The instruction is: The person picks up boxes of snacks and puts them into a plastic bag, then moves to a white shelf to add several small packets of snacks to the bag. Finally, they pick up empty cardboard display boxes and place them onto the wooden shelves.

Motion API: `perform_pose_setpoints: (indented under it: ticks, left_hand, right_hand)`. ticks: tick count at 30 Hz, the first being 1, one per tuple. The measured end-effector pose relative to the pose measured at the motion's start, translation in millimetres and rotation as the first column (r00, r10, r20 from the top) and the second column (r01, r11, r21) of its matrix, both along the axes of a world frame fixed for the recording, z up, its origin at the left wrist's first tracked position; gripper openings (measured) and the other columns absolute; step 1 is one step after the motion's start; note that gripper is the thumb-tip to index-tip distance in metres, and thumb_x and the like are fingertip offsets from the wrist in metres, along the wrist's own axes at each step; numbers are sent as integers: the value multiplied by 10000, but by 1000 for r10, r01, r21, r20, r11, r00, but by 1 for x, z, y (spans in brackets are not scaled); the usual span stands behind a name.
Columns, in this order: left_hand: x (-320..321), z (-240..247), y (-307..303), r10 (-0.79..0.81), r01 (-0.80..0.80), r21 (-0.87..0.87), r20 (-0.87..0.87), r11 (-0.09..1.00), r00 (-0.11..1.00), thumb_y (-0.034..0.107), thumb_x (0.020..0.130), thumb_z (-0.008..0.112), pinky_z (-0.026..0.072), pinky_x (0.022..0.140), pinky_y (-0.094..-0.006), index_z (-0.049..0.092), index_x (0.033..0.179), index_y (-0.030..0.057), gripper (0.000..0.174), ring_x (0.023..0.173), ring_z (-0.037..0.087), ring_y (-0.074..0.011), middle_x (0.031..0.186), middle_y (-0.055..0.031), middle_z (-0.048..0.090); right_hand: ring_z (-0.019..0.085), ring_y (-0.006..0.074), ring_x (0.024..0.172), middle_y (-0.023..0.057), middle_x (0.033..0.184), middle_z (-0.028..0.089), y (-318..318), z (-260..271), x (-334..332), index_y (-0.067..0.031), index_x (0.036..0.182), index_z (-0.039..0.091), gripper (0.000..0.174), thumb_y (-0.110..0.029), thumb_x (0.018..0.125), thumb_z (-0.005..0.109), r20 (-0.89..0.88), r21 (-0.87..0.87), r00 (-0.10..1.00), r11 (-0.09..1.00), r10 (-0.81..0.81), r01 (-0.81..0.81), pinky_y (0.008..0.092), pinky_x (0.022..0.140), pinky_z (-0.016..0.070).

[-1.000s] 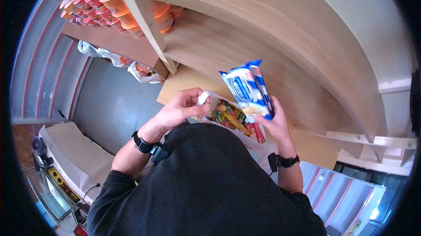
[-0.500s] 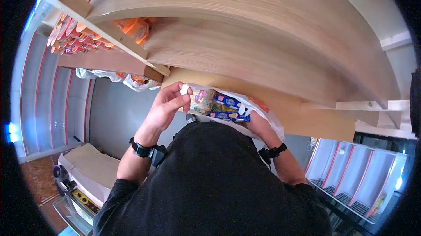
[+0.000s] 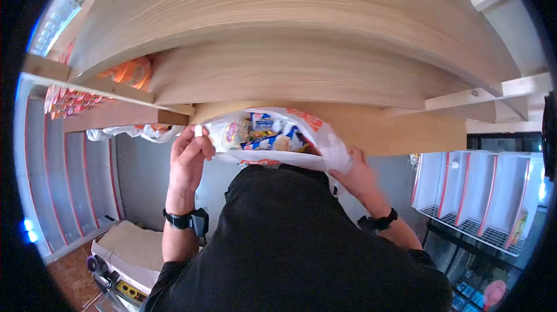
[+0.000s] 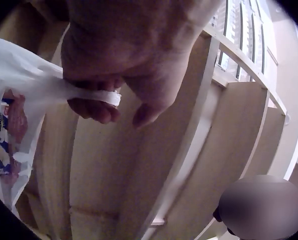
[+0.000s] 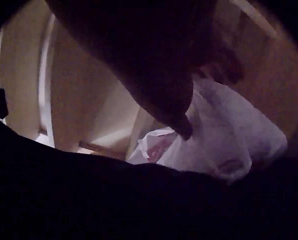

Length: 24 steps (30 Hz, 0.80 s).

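Note:
A white plastic bag (image 3: 333, 144) with orange print hangs between both hands, its mouth spread wide. My left hand (image 3: 187, 161) grips one handle; in the left wrist view the white handle (image 4: 96, 95) runs through the curled fingers. At the other end, my right hand (image 3: 362, 178) holds the bag's side, with thumb and fingers on either side of the plastic in the dark right wrist view. Inside lie a blue-and-white snack packet (image 3: 284, 139), a smaller blue packet (image 3: 263, 122) and a clear packet with a colourful label (image 3: 237, 132).
Wooden shelves (image 3: 290, 74) rise just beyond the bag, above a lower board (image 3: 400, 132). Orange and red noodle cups (image 3: 127, 73) stand at the far left. White bags (image 3: 136, 133) sit low on the left. A white rack (image 3: 473, 202) is at the right.
The right hand lowered the blue-and-white packet into the bag, came out and now holds the bag's right side. The left hand kept its handle and moved left. The view turned to face the shelves.

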<state>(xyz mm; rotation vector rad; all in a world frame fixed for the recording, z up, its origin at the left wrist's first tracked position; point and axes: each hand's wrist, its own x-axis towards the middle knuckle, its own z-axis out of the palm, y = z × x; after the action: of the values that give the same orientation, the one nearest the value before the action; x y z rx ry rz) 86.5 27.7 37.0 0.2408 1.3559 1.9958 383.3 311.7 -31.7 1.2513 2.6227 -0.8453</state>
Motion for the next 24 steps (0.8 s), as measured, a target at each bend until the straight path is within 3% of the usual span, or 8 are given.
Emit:
perform_pose_setpoints:
  ticks: [1,2,8,11,14,16,22,24]
  left_hand:
    - [4,-1,3,4,-4,-10,20,1000,1000,183,964,675,413,686,-290,589,1121,1,255,691,505,-134,734,-16,553]
    - [7,-3,7,-9,9,4,14,1000,1000,195,963,685,411,685,-287,592,1116,4,261,689,504,-130,733,-11,549]
    - [11,-4,10,-83,84,14,-31,996,996,237,960,712,403,664,-275,608,1114,7,296,675,496,-115,734,5,541]
    - [5,2,-1,-161,163,18,-68,987,985,257,955,716,413,668,-274,601,1141,-8,344,676,511,-119,742,-1,550]
    - [-2,15,-9,-293,300,55,-107,952,950,305,947,719,435,679,-285,593,1168,-29,420,697,553,-138,775,-30,587]
    - [-3,10,-16,-341,350,71,-116,934,933,347,928,739,464,649,-309,601,1187,-40,486,714,572,-150,815,-46,600]
    - [-19,10,-29,-578,596,101,-160,797,800,543,802,795,456,619,-265,549,1192,-31,737,624,582,-148,745,-56,613]
    - [-7,13,-11,-652,672,135,-169,728,739,549,822,786,459,593,-278,555,1210,-35,738,587,565,-148,738,-55,599]
  right_hand:
    - [600,441,1220,288,1354,568,1,-4,8,22,1400,453,832,-326,763,861,53,-132,996,988,-76,83,486,1037,491]
    - [674,432,1049,281,1168,655,1,-43,24,6,1347,490,669,-278,814,777,-56,-53,998,998,-24,21,499,930,542]
    - [705,392,777,226,792,685,9,-76,36,25,1179,612,403,-206,854,670,-78,147,996,989,31,-19,481,714,570]
    - [674,295,691,176,732,663,0,-54,40,1,1126,649,314,-187,877,630,-314,-229,928,964,-202,132,432,650,547]
    - [549,124,594,45,663,576,-45,-7,40,-20,1020,653,212,-195,943,562,-255,-537,812,775,-526,333,307,559,473]
    - [519,81,590,-8,671,548,-81,31,43,-34,1000,648,207,-185,992,507,-140,-572,816,719,-560,395,269,544,435]
    - [469,79,580,-20,681,502,-177,22,105,-29,984,613,166,-109,993,467,-340,-509,690,742,-639,436,267,528,389]
    - [460,79,587,-24,697,500,-199,53,118,-29,967,611,168,-94,991,459,-360,-608,525,620,-771,495,266,529,382]
